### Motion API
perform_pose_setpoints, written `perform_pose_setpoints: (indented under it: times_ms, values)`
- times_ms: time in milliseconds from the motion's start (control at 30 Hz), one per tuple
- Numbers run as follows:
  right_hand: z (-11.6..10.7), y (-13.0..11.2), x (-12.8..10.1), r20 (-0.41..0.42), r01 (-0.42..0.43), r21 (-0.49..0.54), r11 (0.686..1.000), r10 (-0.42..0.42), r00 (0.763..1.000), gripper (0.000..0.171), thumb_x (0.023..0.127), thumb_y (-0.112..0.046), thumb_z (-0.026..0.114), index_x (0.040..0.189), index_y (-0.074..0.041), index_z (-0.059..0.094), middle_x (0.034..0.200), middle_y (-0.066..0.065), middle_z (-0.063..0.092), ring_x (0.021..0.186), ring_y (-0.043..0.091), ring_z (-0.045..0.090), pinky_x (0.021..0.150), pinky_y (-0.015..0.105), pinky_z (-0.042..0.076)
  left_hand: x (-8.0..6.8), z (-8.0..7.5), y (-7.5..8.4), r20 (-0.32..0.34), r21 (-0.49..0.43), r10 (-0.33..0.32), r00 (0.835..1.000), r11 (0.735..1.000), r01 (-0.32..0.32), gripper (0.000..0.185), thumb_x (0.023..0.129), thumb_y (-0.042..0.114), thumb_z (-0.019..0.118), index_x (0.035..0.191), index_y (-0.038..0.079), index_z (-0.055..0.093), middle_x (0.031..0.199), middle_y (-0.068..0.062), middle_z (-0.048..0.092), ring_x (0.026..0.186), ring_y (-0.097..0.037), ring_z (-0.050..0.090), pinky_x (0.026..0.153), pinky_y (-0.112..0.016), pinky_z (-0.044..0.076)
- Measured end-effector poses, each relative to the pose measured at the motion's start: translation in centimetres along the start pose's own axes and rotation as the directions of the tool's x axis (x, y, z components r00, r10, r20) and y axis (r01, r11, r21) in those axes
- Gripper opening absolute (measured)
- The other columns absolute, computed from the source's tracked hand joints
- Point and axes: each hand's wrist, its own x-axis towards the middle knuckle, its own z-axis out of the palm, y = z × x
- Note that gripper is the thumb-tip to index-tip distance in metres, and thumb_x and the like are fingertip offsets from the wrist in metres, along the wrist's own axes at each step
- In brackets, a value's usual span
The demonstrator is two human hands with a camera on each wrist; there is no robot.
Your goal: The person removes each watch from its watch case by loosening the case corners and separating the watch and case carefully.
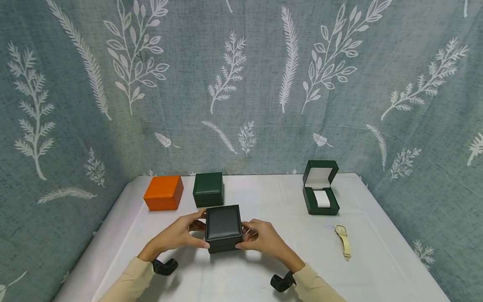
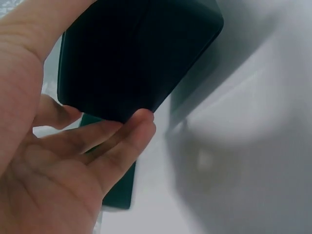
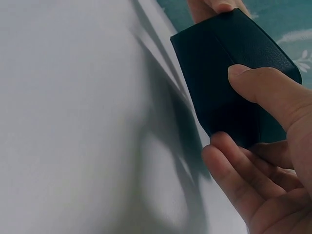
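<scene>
A closed black box [image 1: 223, 224] with a smooth, leather-like lid is held between both hands, close over the white tabletop. My left hand [image 1: 179, 234] grips its left side, the thumb at the near corner and the fingers toward the back. On the opposite side my right hand [image 1: 265, 240] grips it, the thumb on the near face. In the right wrist view a seam runs along the side of the black box [image 3: 214, 78], under the right thumb. Fingertips of the left hand [image 2: 92, 156] curl at the box's edge in the left wrist view.
Behind the black box stand a closed orange box [image 1: 163, 193] and a closed green box [image 1: 208, 189]. At the back right an open green box [image 1: 320, 188] shows a white cushion [image 1: 322, 199]. A gold watch [image 1: 343, 240] lies in front of it. Patterned curtains [image 1: 256, 84] surround the white table [image 1: 370, 260].
</scene>
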Motion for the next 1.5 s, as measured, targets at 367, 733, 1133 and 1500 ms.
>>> perform_pose_setpoints:
  times_ms: [367, 733, 1133, 1500]
  values:
    - [-1.8, 1.0, -2.0, -0.036, -0.031, -0.030, 0.999, 0.030, 0.999, 0.066, 0.079, -0.030, 0.092, 0.132, 0.001, 0.067, 0.099, -0.005, 0.068, 0.085, 0.010, 0.070, 0.076, 0.025, 0.059, 2.4, 1.9, 0.6, 0.006, 0.079, 0.038, 0.999, 0.996, -0.038, 0.113, 0.078, 0.029, 0.093, 0.161, -0.002, 0.024, 0.144, -0.011, 0.057, 0.131, -0.029, 0.057, 0.113, -0.049, 0.041]
    - [-3.5, 1.8, -4.1, -0.074, -0.053, -0.023, 0.998, 0.051, 0.996, 0.064, 0.079, -0.025, 0.092, 0.130, 0.005, 0.067, 0.099, -0.001, 0.068, 0.084, 0.012, 0.070, 0.075, 0.025, 0.060, 4.4, 4.1, 1.5, 0.042, 0.090, 0.063, 0.997, 0.994, -0.066, 0.113, 0.077, 0.031, 0.094, 0.161, -0.001, 0.025, 0.144, -0.010, 0.058, 0.129, -0.027, 0.058, 0.113, -0.047, 0.042]
    - [-5.2, 2.6, -5.8, -0.076, -0.088, -0.042, 0.995, 0.085, 0.993, 0.063, 0.079, -0.027, 0.092, 0.130, 0.001, 0.068, 0.099, -0.002, 0.067, 0.084, 0.011, 0.068, 0.076, 0.026, 0.060, 5.9, 6.0, 1.7, 0.048, 0.091, 0.080, 0.996, 0.992, -0.084, 0.113, 0.077, 0.031, 0.093, 0.159, -0.005, 0.024, 0.143, -0.011, 0.059, 0.127, -0.027, 0.060, 0.111, -0.047, 0.044]
    - [-6.1, 3.4, -7.6, -0.089, -0.093, -0.023, 0.995, 0.091, 0.992, 0.069, 0.080, -0.027, 0.092, 0.132, 0.008, 0.064, 0.100, 0.000, 0.066, 0.085, 0.012, 0.068, 0.077, 0.026, 0.060, 7.2, 7.6, 2.0, 0.078, 0.126, 0.090, 0.993, 0.987, -0.099, 0.111, 0.077, 0.034, 0.093, 0.160, -0.002, 0.029, 0.143, -0.005, 0.059, 0.127, -0.022, 0.060, 0.108, -0.040, 0.047]
